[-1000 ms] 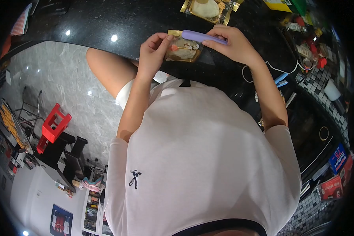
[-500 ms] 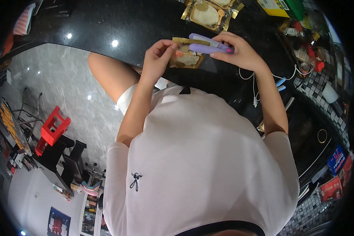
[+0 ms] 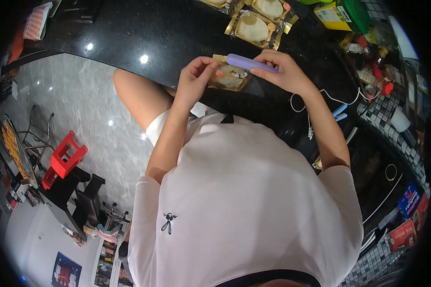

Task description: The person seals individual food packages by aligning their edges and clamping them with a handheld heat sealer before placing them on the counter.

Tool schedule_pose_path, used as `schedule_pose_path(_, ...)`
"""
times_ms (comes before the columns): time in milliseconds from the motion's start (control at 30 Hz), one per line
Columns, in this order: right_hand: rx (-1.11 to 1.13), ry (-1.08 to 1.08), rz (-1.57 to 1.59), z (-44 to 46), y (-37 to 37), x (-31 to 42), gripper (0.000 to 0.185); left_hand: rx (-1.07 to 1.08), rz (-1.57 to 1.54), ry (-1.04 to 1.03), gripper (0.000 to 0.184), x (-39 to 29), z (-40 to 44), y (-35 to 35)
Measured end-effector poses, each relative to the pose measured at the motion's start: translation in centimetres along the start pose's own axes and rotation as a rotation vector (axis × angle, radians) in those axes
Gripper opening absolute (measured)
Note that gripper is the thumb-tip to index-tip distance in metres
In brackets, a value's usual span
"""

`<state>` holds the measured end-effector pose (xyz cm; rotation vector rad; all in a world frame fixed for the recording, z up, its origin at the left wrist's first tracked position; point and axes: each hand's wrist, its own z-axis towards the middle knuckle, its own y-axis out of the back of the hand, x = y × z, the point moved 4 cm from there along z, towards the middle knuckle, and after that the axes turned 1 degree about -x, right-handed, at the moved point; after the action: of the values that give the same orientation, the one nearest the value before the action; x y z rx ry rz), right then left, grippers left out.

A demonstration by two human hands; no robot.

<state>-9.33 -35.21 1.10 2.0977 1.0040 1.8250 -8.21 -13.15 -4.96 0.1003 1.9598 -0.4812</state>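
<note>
A clear and gold food packet (image 3: pixel 231 79) lies near the front edge of the black counter. My left hand (image 3: pixel 196 79) pinches the packet's upper left corner between thumb and fingers. Wrapped round a purple clamp-like tool (image 3: pixel 252 62), my right hand (image 3: pixel 283 71) presses its two arms together across the packet's gold top edge. Beyond my hands lies a similar gold-edged packet (image 3: pixel 252 29) with a pale round item inside, beside others like it.
A green and yellow container (image 3: pixel 342 15) stands at the back right, near bottles and jars. A white cord (image 3: pixel 342 101) and light blue clips (image 3: pixel 340 113) lie right of my right arm. On the grey floor at left is a red stool (image 3: pixel 68 155).
The purple tool was closed, opened half a second ago, and is now closed on the packet's top edge again. The view has shifted, showing more of the packets behind.
</note>
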Motion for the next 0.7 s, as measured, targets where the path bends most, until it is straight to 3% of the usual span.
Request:
schedule_pose_path(167, -0.092, -0.252, 0.387, -1.5, 1.1, -1.5, 0.035, 0.163, 0.061, 0.048, 0.010, -2.6, 0.0, 1.5)
schedule_pose_path(267, -0.125, -0.363, 0.418, -2.9, 0.4, -2.9, 0.034, 0.396, 0.488, 0.040, 0.010, -5.2, 1.6, 2.3)
schedule_pose_path(400, -0.245, -0.464, 0.470, -4.8, -1.2, -5.1, 0.040, 0.530, 1.097, 0.000, 0.016, -5.0, 4.4, -1.6)
schedule_pose_path(500, -0.329, -0.499, 0.522, -6.2, -2.1, -5.7, 0.042, 0.413, 1.167, -0.397, 0.026, -2.4, 5.0, -3.3)
schedule_pose_path(600, -0.388, -0.561, 0.560, -7.6, -2.6, -6.5, 0.042, -0.022, 1.142, -0.729, 0.032, -2.8, 2.2, -4.1)
schedule_pose_path(633, -0.407, -0.577, 0.575, -8.0, -2.9, -6.9, 0.041, 0.017, 1.178, -0.671, 0.047, -2.8, 0.7, -4.5)
schedule_pose_path(700, -0.427, -0.591, 0.603, -8.1, -3.1, -7.1, 0.041, 0.138, 1.302, -0.638, 0.054, -2.2, -1.5, -5.7)
